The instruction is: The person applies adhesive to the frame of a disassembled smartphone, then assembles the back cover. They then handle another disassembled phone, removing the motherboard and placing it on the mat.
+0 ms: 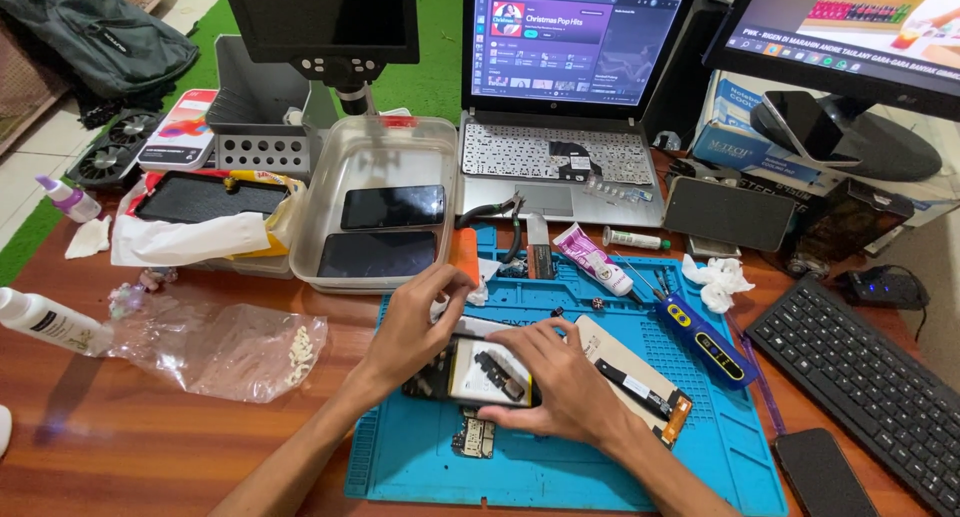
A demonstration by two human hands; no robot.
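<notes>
A head-worn camera looks down at a cluttered wooden desk where a person works on an opened phone [480, 372] lying back-off in the middle of a blue repair mat [560, 467]. The left hand [415, 327] curls over the phone's upper left corner, fingers narrow and pinched at its edge; the right hand [560, 377] lies across its lower right side, fingers closed around the frame, holding it down. The phone's long axis runs roughly left to right across the mat, tilted slightly, its exposed inside facing up; which end is the top cannot be told. A small loose circuit board [473, 439] rests on the mat just below the phone, and a detached screen panel [630, 377] with a flex cable sits just beside the right hand. The likely risks, judged from this layout: a slip of the pinching fingers could tear a thin cable or bend the frame, and a sweep of the wrist could knock the loose board off the mat. A blue-handled tool [705, 339] lies near, to the right.
</notes>
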